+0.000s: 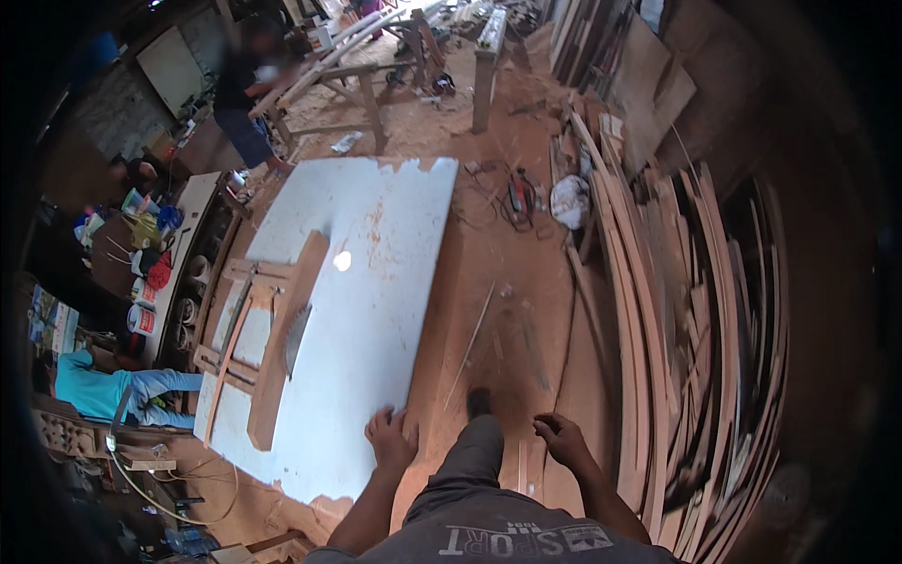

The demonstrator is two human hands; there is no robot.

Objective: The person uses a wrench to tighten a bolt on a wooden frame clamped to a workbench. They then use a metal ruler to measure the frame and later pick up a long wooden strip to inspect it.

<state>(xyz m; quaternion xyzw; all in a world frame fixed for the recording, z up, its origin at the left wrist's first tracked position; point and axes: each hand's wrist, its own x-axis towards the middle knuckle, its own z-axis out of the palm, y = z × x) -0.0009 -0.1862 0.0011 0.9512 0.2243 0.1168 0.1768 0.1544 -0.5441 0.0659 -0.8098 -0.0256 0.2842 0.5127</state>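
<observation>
My left hand (391,439) is at the near right edge of a large white tabletop (390,291), its fingers apart and holding nothing. A circular saw blade (298,340) rises through the top, beside a thick wooden beam (282,367) that lies lengthwise like a fence. Left of the beam, wooden crosspieces (242,376) and a thin wood strip (228,367) rest on the surface. Over the dusty floor to the right hangs my right hand (561,436), loosely bent, with nothing visible in it.
Long timber boards (629,320) are stacked along the right. A red power tool (520,195) and a thin stick (470,346) lie on the sawdust-covered floor. One person (246,99) stands by a wooden trestle (366,103) at the back; another in turquoise (94,385) is at left.
</observation>
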